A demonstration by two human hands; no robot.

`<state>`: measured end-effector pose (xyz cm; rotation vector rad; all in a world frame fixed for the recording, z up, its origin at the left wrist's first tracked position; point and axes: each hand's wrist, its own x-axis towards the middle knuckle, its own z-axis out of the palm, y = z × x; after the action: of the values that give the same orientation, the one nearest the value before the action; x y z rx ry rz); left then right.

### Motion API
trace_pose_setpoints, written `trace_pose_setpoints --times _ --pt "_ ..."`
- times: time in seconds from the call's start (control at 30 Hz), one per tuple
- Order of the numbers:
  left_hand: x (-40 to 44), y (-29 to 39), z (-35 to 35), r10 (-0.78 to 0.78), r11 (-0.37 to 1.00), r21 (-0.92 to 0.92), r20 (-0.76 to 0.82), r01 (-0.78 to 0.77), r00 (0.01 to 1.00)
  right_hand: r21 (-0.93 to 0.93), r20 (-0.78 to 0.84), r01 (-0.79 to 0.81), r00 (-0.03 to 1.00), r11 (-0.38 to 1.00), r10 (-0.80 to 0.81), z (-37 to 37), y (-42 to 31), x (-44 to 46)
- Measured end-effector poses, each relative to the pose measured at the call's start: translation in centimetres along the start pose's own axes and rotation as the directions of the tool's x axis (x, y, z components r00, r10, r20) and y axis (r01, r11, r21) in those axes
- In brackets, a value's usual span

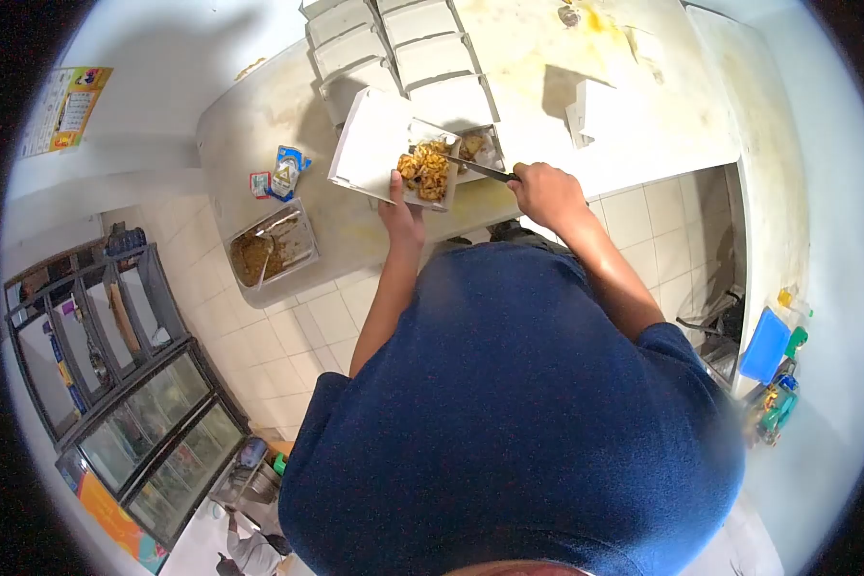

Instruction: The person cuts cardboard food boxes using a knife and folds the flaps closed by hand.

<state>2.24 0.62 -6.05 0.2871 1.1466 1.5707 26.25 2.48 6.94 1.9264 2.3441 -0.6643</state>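
Observation:
My left hand (405,219) grips the near side of an open white cardboard box (434,204), thumb on its edge. The raised lid (370,139) leans to the left. Browned, sauce-coated pieces of food (424,171) fill the box. My right hand (550,195) is closed around the handle of a long dark knife (485,170), whose tip reaches over the food at the box's right side. Just behind the box sits another container with darker food pieces (472,147), partly hidden by the box and the knife.
Several open white boxes (435,58) stand in two rows at the back of the table (355,248). A metal tray of brown sauce (259,259) holds a utensil at the left, near blue-and-white packets (288,173). A folded white carton (593,110) stands at the right.

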Motion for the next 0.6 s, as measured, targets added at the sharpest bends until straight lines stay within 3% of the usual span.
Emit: trace_pose_setpoints --times 0.13,0.23,0.37,0.5,0.6 --pt "1.4 -0.3 -0.8 -0.058 0.989 -0.137 0.012 0.059 0.998 -0.040 -0.064 0.063 0.996 0.997 -0.066 0.8 1.6 1.7" --pt "2.2 1.8 -1.4 -0.178 0.978 -0.100 0.066 0.184 0.982 -0.163 -0.166 0.162 0.968 0.973 -0.189 0.4 2.9 3.5" --pt "5.6 3.3 -2.9 -0.399 0.915 0.035 0.226 0.401 0.889 -0.254 -0.191 0.289 0.920 0.923 -0.341 -1.3 3.7 6.4" --pt "4.3 8.4 1.1 -0.436 0.881 0.307 0.231 0.360 0.870 -0.388 -0.261 0.357 0.842 0.850 -0.473 -2.5 2.9 8.1" --pt "5.9 8.2 1.1 -0.453 0.864 0.329 0.182 0.380 0.873 -0.486 -0.306 0.313 0.813 0.816 -0.495 -3.1 2.1 8.0"
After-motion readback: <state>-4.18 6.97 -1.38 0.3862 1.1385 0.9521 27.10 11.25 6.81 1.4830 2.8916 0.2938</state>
